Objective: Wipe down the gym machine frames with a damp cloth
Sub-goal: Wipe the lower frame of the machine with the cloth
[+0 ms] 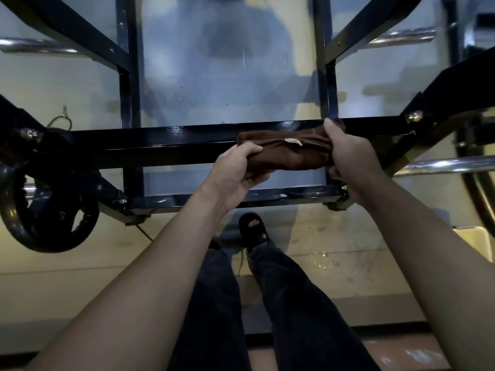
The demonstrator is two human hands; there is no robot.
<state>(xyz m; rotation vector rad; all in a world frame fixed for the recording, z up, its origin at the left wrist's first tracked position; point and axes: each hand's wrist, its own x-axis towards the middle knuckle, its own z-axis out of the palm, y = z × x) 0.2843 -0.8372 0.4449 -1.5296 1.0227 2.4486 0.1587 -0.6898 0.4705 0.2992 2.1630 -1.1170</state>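
While the brown cloth is lying bunched along the black crossbar of the gym machine frame, both hands are gripping it. The left hand is curling round its left end, and the right hand is clutching its right end. A weight plate is hanging at lower left.

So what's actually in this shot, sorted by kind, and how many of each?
Hands: 2, left hand and right hand, both gripping the cloth
Brown cloth: 1
Black machine frame: 1
Black weight plate: 1
Black sandal: 1 in view
Total: 6
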